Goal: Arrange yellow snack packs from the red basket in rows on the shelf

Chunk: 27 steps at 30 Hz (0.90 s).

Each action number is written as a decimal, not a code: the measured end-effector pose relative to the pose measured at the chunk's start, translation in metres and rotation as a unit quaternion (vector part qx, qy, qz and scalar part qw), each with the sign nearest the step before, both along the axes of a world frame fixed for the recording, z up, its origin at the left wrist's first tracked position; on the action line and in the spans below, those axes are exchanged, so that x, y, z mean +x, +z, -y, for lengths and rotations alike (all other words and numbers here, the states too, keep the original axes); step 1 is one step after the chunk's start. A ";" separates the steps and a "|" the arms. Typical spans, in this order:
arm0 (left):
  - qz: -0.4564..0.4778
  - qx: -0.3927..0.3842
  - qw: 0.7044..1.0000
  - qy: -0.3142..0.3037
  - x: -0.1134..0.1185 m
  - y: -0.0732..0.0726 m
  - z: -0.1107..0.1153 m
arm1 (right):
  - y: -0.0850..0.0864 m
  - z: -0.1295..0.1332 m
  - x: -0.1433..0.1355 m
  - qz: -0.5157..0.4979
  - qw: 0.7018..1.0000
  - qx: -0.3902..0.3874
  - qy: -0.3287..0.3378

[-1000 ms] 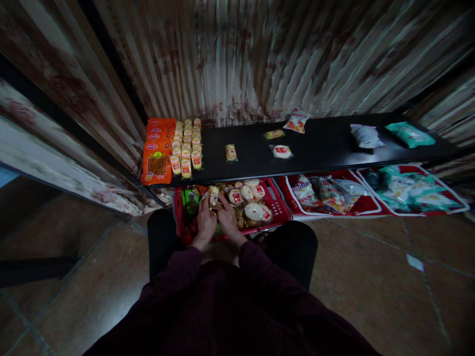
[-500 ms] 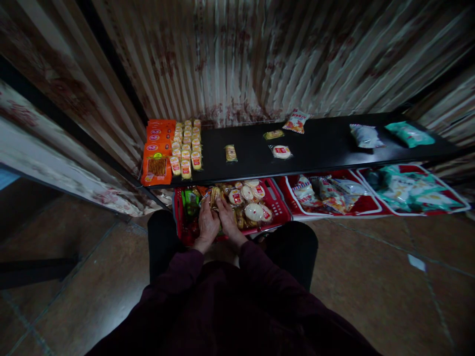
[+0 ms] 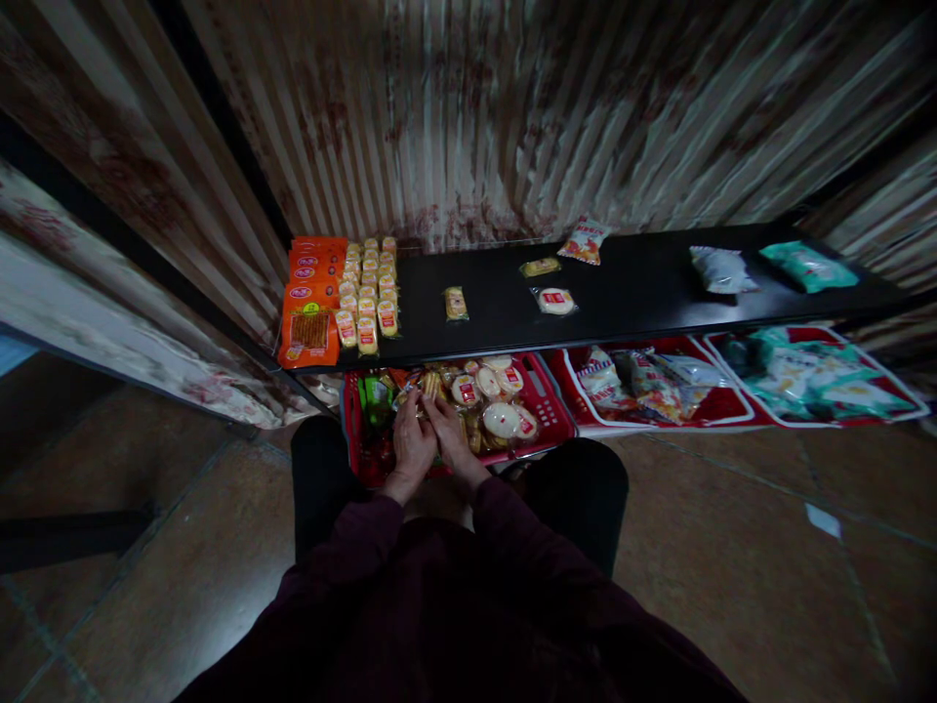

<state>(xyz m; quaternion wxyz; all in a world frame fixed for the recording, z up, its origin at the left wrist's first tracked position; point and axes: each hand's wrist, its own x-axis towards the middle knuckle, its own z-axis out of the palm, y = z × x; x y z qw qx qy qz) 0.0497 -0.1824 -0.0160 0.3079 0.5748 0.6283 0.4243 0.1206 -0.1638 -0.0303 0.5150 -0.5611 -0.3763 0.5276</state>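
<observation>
In the red basket (image 3: pixel 560 430) below the shelf, both my hands come together over a pile of small packaged snacks. My left hand (image 3: pixel 414 441) and my right hand (image 3: pixel 448 432) have curled fingers, nearly touching, around small yellow wrapped cakes (image 3: pixel 432 384) that show just past the fingertips. How many they hold is hidden. Right of the hands lie round white wrapped crackers (image 3: pixel 501 420). Green packets (image 3: pixel 377 398) are at the basket's left end.
On the black shelf (image 3: pixel 498 312), orange packets (image 3: pixel 310 327) stand beside rows of yellow wrapped cakes (image 3: pixel 367 308). Loose on it are one cake (image 3: pixel 455 304), a round cracker (image 3: pixel 554 300) and several bags. White-rimmed baskets of snack bags (image 3: pixel 651 386) and teal bags (image 3: pixel 805 376) are at right.
My hands have drawn slightly closer together, the right fingers shifting left. The yellow cakes at the fingertips sit slightly further right. The shelf items are unchanged.
</observation>
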 end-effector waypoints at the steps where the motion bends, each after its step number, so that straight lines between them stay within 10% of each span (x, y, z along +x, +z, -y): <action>1: -0.010 0.007 1.000 -0.003 0.000 -0.002 0.000 | -0.002 0.000 0.000 -0.006 1.000 -0.004 -0.002; 14: -0.041 0.077 0.996 -0.016 -0.007 -0.011 -0.002 | -0.008 -0.004 0.004 -0.045 0.997 -0.011 -0.062; 27: -0.031 0.162 0.986 0.029 -0.014 -0.003 -0.022 | 0.016 -0.022 0.002 0.054 0.996 0.063 0.015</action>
